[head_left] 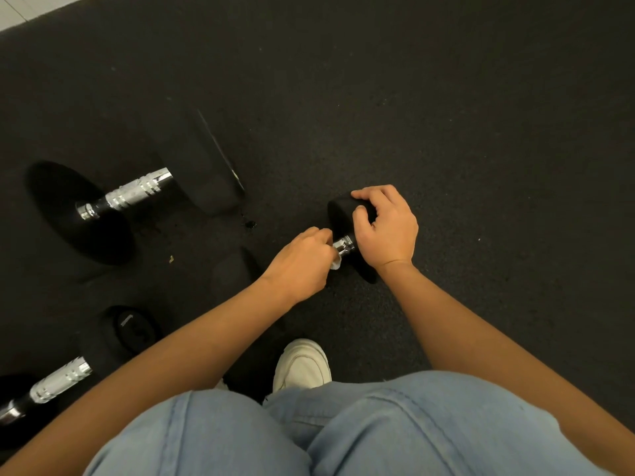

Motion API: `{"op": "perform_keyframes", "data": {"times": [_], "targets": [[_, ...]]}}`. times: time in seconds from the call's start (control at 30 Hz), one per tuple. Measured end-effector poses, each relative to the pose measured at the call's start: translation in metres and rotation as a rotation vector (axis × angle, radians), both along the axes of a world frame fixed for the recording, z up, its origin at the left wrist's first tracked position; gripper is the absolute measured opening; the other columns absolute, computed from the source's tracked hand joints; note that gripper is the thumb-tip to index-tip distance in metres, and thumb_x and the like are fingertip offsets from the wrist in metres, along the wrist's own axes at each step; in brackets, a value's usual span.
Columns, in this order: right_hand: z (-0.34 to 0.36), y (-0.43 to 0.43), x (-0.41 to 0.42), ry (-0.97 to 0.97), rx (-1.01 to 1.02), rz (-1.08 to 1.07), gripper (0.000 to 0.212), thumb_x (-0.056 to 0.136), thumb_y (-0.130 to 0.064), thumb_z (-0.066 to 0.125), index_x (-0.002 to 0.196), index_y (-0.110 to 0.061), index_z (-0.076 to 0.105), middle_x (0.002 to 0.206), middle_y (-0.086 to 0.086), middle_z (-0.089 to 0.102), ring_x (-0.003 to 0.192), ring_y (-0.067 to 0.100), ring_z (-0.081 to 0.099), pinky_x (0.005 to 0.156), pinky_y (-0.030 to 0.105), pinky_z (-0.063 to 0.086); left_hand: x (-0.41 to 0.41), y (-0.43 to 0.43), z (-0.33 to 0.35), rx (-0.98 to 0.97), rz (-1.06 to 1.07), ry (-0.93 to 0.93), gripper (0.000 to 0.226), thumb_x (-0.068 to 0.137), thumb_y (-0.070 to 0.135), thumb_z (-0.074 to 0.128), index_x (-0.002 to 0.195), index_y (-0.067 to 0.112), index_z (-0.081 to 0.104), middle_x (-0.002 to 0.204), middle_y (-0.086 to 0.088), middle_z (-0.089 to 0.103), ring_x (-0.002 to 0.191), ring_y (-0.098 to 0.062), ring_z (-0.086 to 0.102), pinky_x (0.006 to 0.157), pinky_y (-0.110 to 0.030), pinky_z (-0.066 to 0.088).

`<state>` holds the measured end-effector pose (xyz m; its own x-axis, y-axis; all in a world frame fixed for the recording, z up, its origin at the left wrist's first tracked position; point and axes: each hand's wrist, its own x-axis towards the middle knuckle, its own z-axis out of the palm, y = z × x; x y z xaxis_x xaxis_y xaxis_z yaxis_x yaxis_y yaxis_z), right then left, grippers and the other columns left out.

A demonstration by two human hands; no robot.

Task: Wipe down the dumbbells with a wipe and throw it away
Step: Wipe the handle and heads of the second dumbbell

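Note:
A small black dumbbell (340, 214) lies on the dark rubber floor in front of me. My right hand (385, 228) grips its far black head from above. My left hand (302, 259) is closed on a white wipe (336, 264) pressed against the chrome handle (344, 244); most of the handle and the near head are hidden by my hands. A larger dumbbell (134, 194) with a knurled chrome handle lies to the left. Another dumbbell (58, 383) lies at the lower left, partly cut off by the frame edge.
My white shoe (302, 365) and my knees in light blue jeans (343, 431) fill the bottom. A small wet spot (249, 223) and a tiny scrap (170, 258) lie on the floor. Pale tiled flooring (20, 8) shows at the top left corner.

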<state>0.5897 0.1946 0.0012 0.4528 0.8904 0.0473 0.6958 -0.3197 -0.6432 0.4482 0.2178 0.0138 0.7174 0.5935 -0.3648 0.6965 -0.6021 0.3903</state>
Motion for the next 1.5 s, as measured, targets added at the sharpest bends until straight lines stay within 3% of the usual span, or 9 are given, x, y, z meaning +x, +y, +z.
{"op": "perform_keyframes", "data": {"times": [0.47,0.67,0.8,1.17,1.5], "targets": [[0.001,0.001,0.0,0.004,-0.011,0.012,0.03,0.082,-0.026,0.046,0.101,-0.02,0.068,0.102,-0.006,0.061,0.087,0.012,0.057,0.067,0.027,0.046,0.014,0.002,0.003,0.028,-0.087,0.007,0.035,0.092,0.014,0.051,0.127,0.007,0.052,0.126,-0.009,0.048,0.113,-0.02,0.045,0.095,-0.031,0.038],[0.0,0.0,0.0,-0.005,-0.003,0.01,0.03,0.082,-0.026,0.046,0.101,-0.02,0.068,0.101,-0.005,0.061,0.089,0.013,0.056,0.065,0.028,0.047,0.014,0.001,0.001,0.083,-0.095,-0.038,0.034,0.091,0.015,0.056,0.125,0.013,0.055,0.126,-0.004,0.051,0.113,-0.017,0.045,0.094,-0.028,0.038],[0.001,0.001,0.0,-0.018,-0.006,0.018,0.027,0.083,-0.023,0.049,0.101,-0.019,0.068,0.102,-0.005,0.061,0.09,0.013,0.056,0.065,0.026,0.044,0.004,0.002,0.001,0.078,-0.049,-0.061,0.033,0.091,0.019,0.056,0.123,0.016,0.057,0.12,-0.001,0.054,0.106,-0.015,0.047,0.091,-0.025,0.039],[0.001,-0.001,0.0,-0.015,-0.018,0.023,0.026,0.084,-0.022,0.05,0.103,-0.019,0.067,0.103,-0.005,0.06,0.093,0.012,0.055,0.066,0.025,0.044,0.014,0.004,-0.002,0.075,0.154,-0.071,0.032,0.089,0.022,0.059,0.12,0.015,0.056,0.116,-0.003,0.06,0.11,-0.017,0.053,0.093,-0.03,0.044],[0.001,0.001,0.0,-0.026,-0.027,0.024,0.024,0.085,-0.022,0.052,0.103,-0.019,0.067,0.103,-0.005,0.06,0.093,0.012,0.054,0.068,0.026,0.043,0.016,0.012,-0.003,-0.082,0.308,-0.058,0.031,0.091,0.017,0.057,0.122,0.017,0.058,0.114,-0.005,0.059,0.104,-0.019,0.059,0.087,-0.034,0.051]]}}
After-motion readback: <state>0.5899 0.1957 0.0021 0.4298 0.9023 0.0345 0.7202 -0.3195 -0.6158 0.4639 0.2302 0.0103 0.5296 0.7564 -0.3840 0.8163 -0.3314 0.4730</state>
